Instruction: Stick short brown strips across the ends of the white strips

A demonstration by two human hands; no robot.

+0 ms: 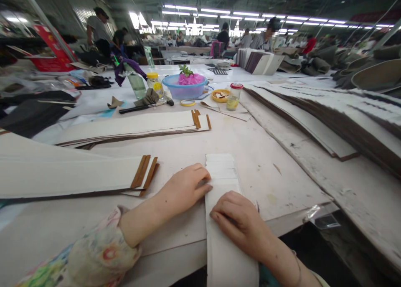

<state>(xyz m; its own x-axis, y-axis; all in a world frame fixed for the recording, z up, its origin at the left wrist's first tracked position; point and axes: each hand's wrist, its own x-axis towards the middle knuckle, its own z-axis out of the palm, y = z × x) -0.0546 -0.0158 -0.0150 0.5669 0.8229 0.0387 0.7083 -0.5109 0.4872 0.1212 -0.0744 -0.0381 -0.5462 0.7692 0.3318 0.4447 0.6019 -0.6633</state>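
A long white strip (230,260) of sheet material lies lengthwise in front of me, its near end running past the table's front edge. At its far end a stack of thin white layers (221,163) shows staggered edges. My left hand (189,186) is closed at the strip's left edge, with thumb and curled fingers against it. Lower down, my right hand (239,220) rests on the strip, fingers curled and fingertips pressed together near the left edge. What lies beneath its fingers is hidden.
Stacked white panels with brown end strips (140,172) lie left, with more panels (140,126) behind. Brown-edged sheets (313,124) fill the right. Further back are a brush (145,107), a blue basin (183,90), a red-lidded jar (234,98) and a tape roll (188,102). People work beyond.
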